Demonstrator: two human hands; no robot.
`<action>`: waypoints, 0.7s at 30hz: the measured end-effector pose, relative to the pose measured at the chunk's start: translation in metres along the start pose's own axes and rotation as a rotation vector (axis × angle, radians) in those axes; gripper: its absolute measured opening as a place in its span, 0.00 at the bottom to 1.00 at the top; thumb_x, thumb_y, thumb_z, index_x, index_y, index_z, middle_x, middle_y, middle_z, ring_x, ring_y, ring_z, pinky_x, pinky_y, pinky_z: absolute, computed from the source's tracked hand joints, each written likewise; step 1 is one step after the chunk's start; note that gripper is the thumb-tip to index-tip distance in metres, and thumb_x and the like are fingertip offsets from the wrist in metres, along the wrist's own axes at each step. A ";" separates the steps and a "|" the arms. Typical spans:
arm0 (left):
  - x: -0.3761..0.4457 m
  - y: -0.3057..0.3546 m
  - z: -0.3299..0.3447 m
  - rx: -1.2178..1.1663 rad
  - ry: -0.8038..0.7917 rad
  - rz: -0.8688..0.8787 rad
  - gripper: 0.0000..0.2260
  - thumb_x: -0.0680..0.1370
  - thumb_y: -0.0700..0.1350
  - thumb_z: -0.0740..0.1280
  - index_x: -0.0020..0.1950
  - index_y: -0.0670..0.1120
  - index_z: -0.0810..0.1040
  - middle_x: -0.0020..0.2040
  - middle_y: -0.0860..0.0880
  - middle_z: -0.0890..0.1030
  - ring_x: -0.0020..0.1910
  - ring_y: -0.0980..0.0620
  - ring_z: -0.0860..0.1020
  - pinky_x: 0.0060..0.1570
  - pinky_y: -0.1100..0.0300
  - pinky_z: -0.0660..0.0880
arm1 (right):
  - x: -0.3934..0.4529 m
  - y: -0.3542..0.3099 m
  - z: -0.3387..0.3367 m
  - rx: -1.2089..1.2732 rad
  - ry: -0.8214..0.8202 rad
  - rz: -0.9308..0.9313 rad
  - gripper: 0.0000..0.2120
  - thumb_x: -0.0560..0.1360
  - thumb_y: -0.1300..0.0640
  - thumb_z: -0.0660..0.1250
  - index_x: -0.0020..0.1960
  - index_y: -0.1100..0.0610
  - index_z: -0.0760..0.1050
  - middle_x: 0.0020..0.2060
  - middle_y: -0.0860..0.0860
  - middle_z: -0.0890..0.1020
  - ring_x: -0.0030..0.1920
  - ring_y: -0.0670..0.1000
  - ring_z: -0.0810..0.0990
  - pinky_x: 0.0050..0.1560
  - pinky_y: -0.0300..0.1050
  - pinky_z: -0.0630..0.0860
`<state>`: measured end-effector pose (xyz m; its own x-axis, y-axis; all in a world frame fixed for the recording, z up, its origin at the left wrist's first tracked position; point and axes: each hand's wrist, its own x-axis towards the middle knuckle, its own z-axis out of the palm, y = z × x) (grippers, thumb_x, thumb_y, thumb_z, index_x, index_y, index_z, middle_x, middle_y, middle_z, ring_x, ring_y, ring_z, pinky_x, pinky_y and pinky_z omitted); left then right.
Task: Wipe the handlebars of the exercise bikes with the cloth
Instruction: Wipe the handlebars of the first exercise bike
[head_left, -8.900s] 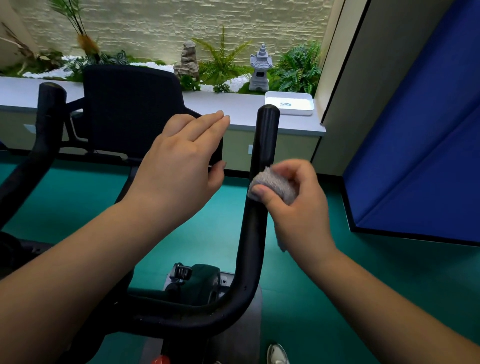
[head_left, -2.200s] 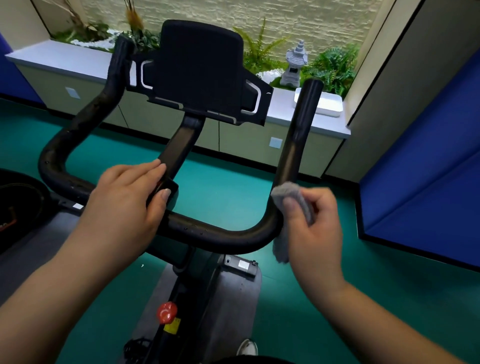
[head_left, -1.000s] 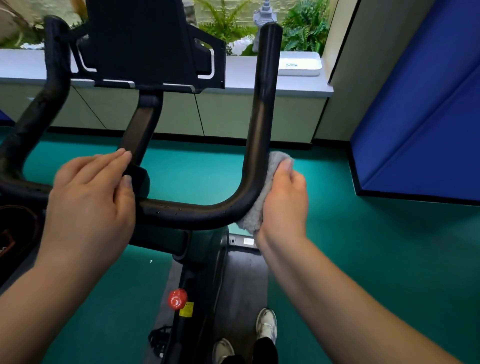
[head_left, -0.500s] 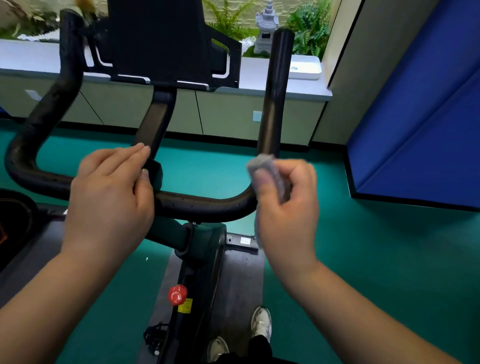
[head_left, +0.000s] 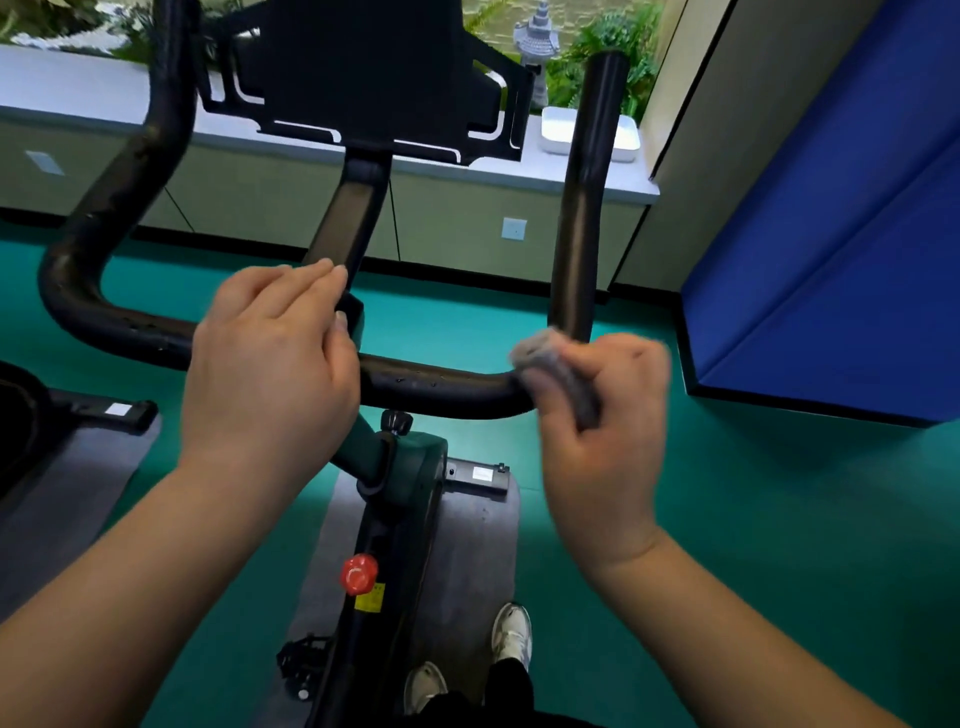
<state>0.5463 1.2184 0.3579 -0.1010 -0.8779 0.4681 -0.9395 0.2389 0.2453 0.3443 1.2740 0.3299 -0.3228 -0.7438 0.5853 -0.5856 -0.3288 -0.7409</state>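
1 cloth (head_left: 558, 371), seemingly inside right hand (head_left: 605, 415)

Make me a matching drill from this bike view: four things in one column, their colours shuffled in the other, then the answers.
Things:
1. cloth
2. handlebar
3. knob on the bike frame
4. tray on the ledge

Colours:
A. white
B. red
C. grey
D. black

Pairs: 1-C, 2-D, 3-B, 4-A

The black U-shaped handlebar (head_left: 441, 387) is the landmark. The left hand (head_left: 270, 358) rests on its middle; the right hand (head_left: 605, 415) holds the grey cloth (head_left: 558, 366) at its right bend. Behind it stands the black console holder (head_left: 363, 78); below it, the red round knob (head_left: 357, 573).
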 end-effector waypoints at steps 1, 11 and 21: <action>0.000 -0.001 0.000 -0.004 -0.005 0.003 0.20 0.78 0.45 0.56 0.66 0.41 0.76 0.64 0.45 0.78 0.64 0.42 0.71 0.65 0.46 0.67 | 0.006 0.003 -0.001 -0.013 0.060 0.037 0.07 0.73 0.60 0.71 0.49 0.61 0.80 0.44 0.59 0.76 0.50 0.45 0.71 0.55 0.35 0.69; -0.001 -0.009 -0.003 -0.073 -0.013 0.039 0.20 0.78 0.46 0.57 0.66 0.43 0.76 0.65 0.47 0.77 0.65 0.44 0.71 0.64 0.47 0.68 | 0.017 -0.005 -0.010 -0.117 -0.036 -0.090 0.08 0.73 0.60 0.72 0.51 0.62 0.82 0.46 0.55 0.75 0.47 0.49 0.74 0.53 0.37 0.72; 0.001 -0.013 -0.009 -0.091 -0.070 0.058 0.21 0.78 0.49 0.56 0.68 0.46 0.75 0.66 0.51 0.76 0.65 0.46 0.70 0.62 0.46 0.70 | 0.065 -0.024 -0.018 -0.405 -0.507 -0.184 0.06 0.74 0.56 0.67 0.46 0.52 0.83 0.43 0.47 0.77 0.47 0.51 0.72 0.47 0.29 0.62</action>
<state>0.5612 1.2178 0.3628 -0.1802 -0.8875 0.4242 -0.8981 0.3244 0.2971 0.3236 1.2442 0.3915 0.1400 -0.9103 0.3896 -0.8620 -0.3057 -0.4044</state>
